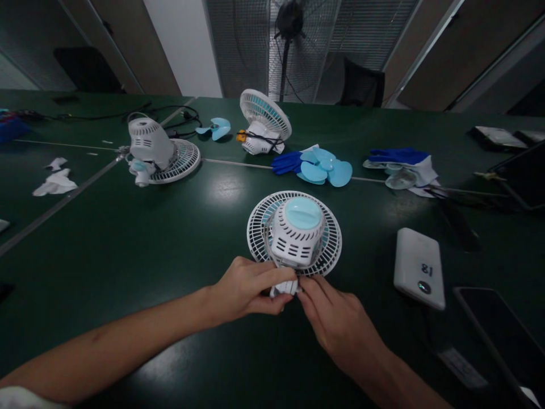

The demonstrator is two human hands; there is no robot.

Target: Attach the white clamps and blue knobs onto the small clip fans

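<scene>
A small white fan [298,247] with a light blue back knob lies face down on its round grille, in front of me on the dark green table. My left hand [261,287] is closed on a white clip-like part [284,288] at the fan's near side, thumb below and fingers on top. My right hand [330,312] is at the right end of the same part, its fingertips pressed together against it. What the right fingertips pinch is too small and partly hidden to make out.
Behind the fan are light blue fan blades [327,166], blue-and-white gloves [400,165] and another white fan [264,125]. A third fan [153,147] lies to the left near crumpled white scraps [56,182]. At right are a white power bank [419,267] and a dark phone [502,335].
</scene>
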